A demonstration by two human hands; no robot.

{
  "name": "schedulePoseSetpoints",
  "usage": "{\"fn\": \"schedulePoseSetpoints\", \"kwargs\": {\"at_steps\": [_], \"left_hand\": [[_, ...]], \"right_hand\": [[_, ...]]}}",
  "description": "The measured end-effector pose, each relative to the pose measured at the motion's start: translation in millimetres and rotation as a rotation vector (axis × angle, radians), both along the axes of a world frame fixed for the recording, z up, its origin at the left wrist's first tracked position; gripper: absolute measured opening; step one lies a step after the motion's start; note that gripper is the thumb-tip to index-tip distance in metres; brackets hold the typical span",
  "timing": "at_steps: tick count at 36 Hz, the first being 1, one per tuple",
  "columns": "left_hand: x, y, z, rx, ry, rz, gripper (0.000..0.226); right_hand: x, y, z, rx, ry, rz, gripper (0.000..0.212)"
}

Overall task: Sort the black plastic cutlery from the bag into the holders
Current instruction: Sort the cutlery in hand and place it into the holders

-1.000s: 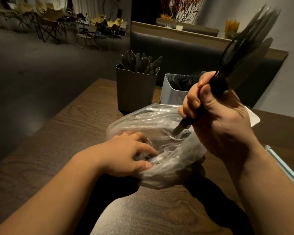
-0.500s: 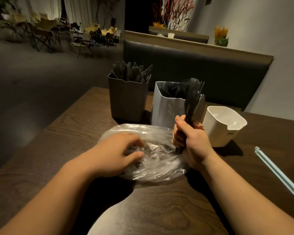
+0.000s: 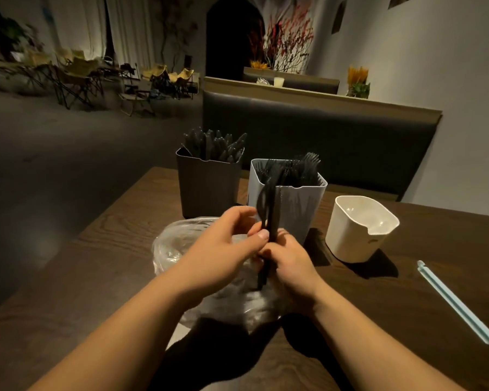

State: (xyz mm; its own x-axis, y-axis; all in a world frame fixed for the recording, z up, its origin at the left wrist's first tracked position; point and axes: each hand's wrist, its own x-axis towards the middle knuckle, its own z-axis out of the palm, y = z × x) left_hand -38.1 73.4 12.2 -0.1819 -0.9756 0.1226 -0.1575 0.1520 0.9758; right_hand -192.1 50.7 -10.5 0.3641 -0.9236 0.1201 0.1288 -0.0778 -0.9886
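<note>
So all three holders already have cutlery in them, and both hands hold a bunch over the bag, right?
Not all three: the head view shows the white holder empty. The dark holder and grey holder have cutlery, and the left hand and right hand hold a bunch over the bag.

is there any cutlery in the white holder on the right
No, the white holder shows only its bare inside, while the dark holder and the grey holder both stand full of black cutlery.
</note>
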Motion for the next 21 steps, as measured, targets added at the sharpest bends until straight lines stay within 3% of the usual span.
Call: {"fn": "schedulePoseSetpoints", "kwargs": {"at_steps": [4,9,15,21], "left_hand": [[-12,-1,-20,0.008,0.134,0.024,0.023],[-15,-3,-36,0.048,0.181,0.061,0.025],[-12,-3,-34,0.174,0.465,0.099,0.027],[-9,-4,-30,0.213,0.505,0.087,0.032]], "right_hand": [[5,11,-12,-0.010,0.131,0.043,0.035],[9,11,-17,-0.010,0.204,0.021,0.033],[16,11,-16,0.036,0.167,0.078,0.035],[24,10,-22,0.084,0.136,-0.023,0.028]]}}
